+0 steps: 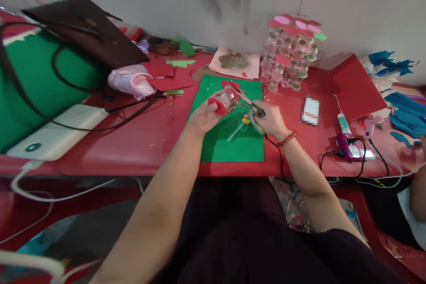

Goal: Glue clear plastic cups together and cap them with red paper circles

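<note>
My left hand [205, 116] is closed around a small clear plastic cup [228, 96] with a red foam piece [218, 105] on its end. My right hand [271, 119] grips scissors [250, 105] with grey-green handles, whose blades point up-left to a red foam scrap [232, 85] at the cup. Both hands hover over a green foam sheet [233, 142] lying on the red table [133, 146]. A beaded bracelet [286, 139] sits on my right wrist.
A stack of clear cups with coloured lids [289, 53] stands at the back. A dark bag [86, 31] and green fabric [33, 80] lie at left. A red sheet [356, 86], a glue gun [349, 148], cables and blue foam scraps [408, 115] lie at right. Another person's arm [417, 195] shows at the right edge.
</note>
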`<state>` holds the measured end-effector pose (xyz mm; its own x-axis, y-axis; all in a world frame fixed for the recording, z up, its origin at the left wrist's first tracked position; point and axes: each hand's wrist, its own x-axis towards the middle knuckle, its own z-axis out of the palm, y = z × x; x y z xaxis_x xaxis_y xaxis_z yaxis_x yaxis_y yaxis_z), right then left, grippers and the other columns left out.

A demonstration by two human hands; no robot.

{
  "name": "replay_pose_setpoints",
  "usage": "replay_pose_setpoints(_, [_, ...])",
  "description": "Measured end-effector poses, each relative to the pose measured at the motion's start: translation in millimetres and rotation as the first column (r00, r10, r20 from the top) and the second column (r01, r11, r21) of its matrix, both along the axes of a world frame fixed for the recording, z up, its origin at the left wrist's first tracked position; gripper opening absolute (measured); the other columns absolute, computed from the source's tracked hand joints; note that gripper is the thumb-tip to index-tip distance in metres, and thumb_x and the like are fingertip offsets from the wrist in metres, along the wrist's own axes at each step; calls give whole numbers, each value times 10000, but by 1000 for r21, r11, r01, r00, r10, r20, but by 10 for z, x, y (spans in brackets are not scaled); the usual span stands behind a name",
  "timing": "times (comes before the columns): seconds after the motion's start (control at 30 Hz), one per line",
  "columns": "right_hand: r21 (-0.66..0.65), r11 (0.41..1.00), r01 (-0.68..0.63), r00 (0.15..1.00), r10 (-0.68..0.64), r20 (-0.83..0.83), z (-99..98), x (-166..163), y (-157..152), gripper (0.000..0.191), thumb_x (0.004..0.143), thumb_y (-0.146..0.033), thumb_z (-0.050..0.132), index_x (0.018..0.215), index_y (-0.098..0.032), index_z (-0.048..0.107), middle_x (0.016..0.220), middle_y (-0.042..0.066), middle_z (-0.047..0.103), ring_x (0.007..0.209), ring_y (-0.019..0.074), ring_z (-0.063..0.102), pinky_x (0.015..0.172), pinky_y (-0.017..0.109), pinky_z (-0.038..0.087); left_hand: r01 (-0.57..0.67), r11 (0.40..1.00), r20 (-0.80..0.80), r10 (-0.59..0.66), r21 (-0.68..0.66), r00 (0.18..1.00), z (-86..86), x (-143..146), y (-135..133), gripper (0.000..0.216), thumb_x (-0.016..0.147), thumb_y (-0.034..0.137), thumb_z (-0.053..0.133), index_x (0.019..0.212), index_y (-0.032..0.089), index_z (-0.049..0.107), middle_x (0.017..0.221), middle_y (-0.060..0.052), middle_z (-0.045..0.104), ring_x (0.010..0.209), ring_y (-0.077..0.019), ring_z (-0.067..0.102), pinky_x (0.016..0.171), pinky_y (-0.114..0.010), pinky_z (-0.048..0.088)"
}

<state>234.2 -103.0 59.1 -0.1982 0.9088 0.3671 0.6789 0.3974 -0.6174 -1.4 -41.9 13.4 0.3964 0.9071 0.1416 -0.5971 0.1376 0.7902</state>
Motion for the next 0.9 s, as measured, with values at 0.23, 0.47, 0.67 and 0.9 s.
replay_pose_setpoints(0.23, [1, 1000, 15, 1000, -15, -2, -11, -1, 7, 288, 865, -401, 740, 1035, -168, 746, 841, 32, 724, 706, 145, 581, 673, 254, 429, -55, 997, -27, 53, -55, 998, 29, -1, -22, 459, 763, 244, 745, 1210, 217, 643, 1076, -74, 722, 1349, -326, 635, 1169, -531, 505])
replay_pose_setpoints(0.47, [10, 1000, 19, 1000, -19, -6, -48, 10, 24, 310, 865, -413, 740, 1063, -175, 754, 842, 35, 730, 707, 149, 584, 667, 262, 424, -47, 998, -14, 47, -46, 999, 18, 4, -17, 397, 743, 244, 746, 1128, 225, 652, 1080, -69, 712, 1362, -322, 624, 1163, -528, 506])
replay_pose_setpoints(0.67, [20, 1000, 20, 1000, -20, -4, -51, 15, 26, 290, 865, -406, 740, 1036, -172, 745, 807, 24, 697, 692, 143, 569, 656, 263, 404, -10, 999, 14, 11, -33, 1000, 19, -10, -14, 449, 688, 229, 788, 1115, 225, 650, 1041, -54, 706, 1354, -329, 628, 1191, -542, 478])
replay_pose_setpoints(0.9, [17, 1000, 10, 1000, -10, -9, -36, 1, 27, 256, 871, -376, 744, 1025, -170, 737, 811, 17, 683, 697, 139, 540, 671, 260, 411, -28, 999, -12, 28, -36, 1000, 44, -3, -19, 433, 689, 223, 772, 1110, 223, 668, 1031, -34, 716, 1225, -302, 697, 1168, -504, 499])
